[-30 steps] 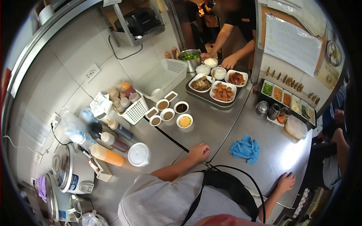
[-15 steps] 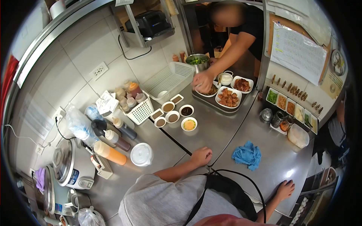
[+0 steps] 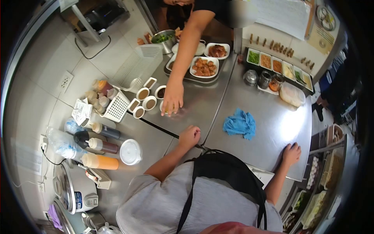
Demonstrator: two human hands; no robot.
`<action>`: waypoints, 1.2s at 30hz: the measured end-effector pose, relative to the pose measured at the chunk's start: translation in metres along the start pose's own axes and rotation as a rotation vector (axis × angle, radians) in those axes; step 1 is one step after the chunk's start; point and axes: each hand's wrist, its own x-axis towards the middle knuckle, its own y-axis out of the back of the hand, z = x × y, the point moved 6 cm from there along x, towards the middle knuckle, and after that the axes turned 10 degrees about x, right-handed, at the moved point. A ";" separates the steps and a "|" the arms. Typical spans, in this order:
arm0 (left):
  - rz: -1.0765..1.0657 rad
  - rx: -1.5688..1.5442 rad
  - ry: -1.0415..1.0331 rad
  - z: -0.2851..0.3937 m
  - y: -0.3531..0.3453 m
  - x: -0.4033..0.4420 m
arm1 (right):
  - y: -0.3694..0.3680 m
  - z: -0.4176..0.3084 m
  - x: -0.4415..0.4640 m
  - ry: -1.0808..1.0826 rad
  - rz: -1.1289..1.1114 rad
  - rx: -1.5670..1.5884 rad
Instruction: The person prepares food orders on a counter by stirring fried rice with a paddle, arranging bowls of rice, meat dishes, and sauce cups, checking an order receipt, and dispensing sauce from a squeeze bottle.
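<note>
My left hand rests on the steel counter, its fingers curled into a loose fist with nothing visible in it. Toward the counter's right edge, my right hand lies with fingers apart, holding nothing. Between them, a little farther off, is a crumpled blue cloth. A co-worker's hand reaches from across the counter onto a small bowl, mostly covering it. Beside it stand several small sauce bowls. A round white-lidded tub sits left of my left hand.
Bowls of cooked meat stand on a tray at the back. Squeeze bottles, a white basket and a rice cooker line the left side. Garnish containers, jars and a plastic tub are at right.
The camera view has shifted. The co-worker's hand has moved from the meat bowls at the back to a small bowl nearer me. Both my hands remain on the counter.
</note>
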 end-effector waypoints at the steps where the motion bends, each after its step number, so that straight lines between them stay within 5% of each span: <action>1: -0.003 -0.002 0.001 0.000 0.001 0.000 | 0.000 0.000 0.000 -0.001 0.006 0.008; 36: 0.021 0.103 -0.004 -0.003 -0.005 0.008 | -0.002 0.000 0.000 -0.020 -0.011 0.076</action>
